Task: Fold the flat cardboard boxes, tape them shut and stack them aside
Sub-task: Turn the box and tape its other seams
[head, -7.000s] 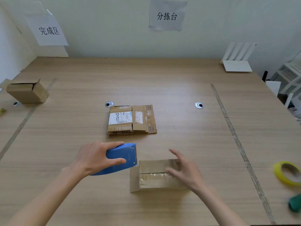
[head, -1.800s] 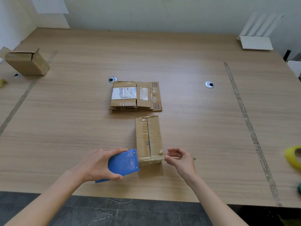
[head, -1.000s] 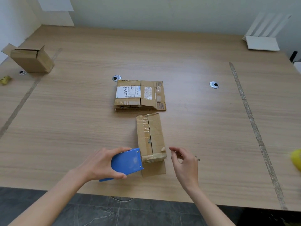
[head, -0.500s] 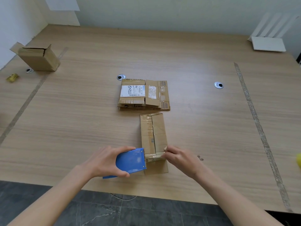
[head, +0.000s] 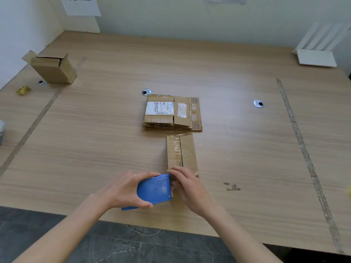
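A folded cardboard box [head: 182,151] lies lengthwise near the table's front edge, its top flaps meeting in a seam with old tape on the left flap. My left hand [head: 125,188] grips a blue tape dispenser [head: 154,189] held against the box's near end. My right hand [head: 187,185] rests on that near end, fingertips pinching at the dispenser's mouth; the tape itself is hidden. Just beyond the box lies a stack of flat cardboard boxes [head: 171,112], the top one bearing a white label.
An assembled box [head: 54,69] with raised flaps stands at the far left beyond a tape line [head: 32,128]. A white rack [head: 319,48] sits far right. Two metal grommets [head: 258,103] are set in the table. A small yellow scrap [head: 23,90] lies far left.
My right hand has slid left from the box's near corner onto the dispenser's mouth. The dispenser stays against the box end. Seven seconds back the box lay sideways.
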`<state>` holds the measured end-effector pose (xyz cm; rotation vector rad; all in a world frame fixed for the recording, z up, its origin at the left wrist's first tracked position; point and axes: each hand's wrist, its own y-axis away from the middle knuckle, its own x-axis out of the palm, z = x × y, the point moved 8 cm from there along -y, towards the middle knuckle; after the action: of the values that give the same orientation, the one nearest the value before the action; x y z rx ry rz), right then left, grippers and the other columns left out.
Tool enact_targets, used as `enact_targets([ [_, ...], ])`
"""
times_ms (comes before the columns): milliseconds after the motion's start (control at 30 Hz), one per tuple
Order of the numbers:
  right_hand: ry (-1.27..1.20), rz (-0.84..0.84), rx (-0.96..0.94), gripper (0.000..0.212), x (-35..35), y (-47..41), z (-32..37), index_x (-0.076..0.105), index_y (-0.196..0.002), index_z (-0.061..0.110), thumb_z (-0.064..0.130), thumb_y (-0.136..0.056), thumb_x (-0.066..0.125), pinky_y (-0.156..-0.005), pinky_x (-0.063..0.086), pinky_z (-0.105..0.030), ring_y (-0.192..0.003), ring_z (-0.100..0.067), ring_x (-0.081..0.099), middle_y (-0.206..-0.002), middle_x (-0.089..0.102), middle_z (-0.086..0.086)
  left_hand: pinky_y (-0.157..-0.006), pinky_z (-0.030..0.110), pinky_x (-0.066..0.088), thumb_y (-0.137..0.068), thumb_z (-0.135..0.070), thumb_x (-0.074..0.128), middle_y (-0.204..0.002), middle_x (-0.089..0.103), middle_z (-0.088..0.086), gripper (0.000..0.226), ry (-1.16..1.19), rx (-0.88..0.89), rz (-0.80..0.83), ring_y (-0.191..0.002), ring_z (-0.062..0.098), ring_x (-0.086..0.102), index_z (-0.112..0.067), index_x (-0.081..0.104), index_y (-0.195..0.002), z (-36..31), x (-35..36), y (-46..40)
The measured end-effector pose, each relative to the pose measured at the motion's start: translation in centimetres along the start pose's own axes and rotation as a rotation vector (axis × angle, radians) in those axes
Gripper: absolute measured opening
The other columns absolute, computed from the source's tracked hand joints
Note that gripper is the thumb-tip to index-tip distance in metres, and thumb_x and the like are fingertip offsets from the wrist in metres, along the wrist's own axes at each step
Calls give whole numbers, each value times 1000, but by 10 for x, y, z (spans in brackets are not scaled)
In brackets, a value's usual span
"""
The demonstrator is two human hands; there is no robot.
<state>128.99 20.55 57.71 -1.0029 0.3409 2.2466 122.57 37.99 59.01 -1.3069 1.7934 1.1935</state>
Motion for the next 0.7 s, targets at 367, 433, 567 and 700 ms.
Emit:
enact_targets([
  [367, 55, 77, -25, 55, 14, 7, -18, 39, -156, 22, 18, -104, 56, -122, 24, -21, -150, -9, 31, -163, 31, 12, -68, 26, 49, -61, -78, 63, -99, 66, -21, 92, -126, -17, 15, -77, 4, 57, -59, 29, -144, 13, -18, 6],
  [433, 72, 70, -17, 53, 18, 8, -17, 40, -155, 22, 19, -104, 56, -121, 21, -19, -150, -10, 30, -164, 30, 13, -62, 22, 43, -60, -79, 62, -90, 64, -20, 92, -156, -16, 3, -70, 4, 54, -59, 31, -144, 14, -21, 7],
  [567, 96, 58, 2, 53, 19, 9, -20, 40, -155, 23, 20, -104, 56, -119, 15, -12, -149, -9, 31, -163, 31, 14, -56, 21, 37, -60, -80, 58, -78, 57, -20, 91, -235, -21, 5, -62, 5, 48, -59, 30, -144, 16, -27, 5],
  [700, 101, 44, 28, 53, 20, 11, -22, 39, -156, 26, 29, -105, 54, -118, 14, -11, -149, -7, 30, -163, 31, 15, -61, 22, 42, -58, -79, 57, -78, 57, -21, 90, -278, -79, 22, -66, 5, 49, -60, 33, -143, 37, -31, 17],
])
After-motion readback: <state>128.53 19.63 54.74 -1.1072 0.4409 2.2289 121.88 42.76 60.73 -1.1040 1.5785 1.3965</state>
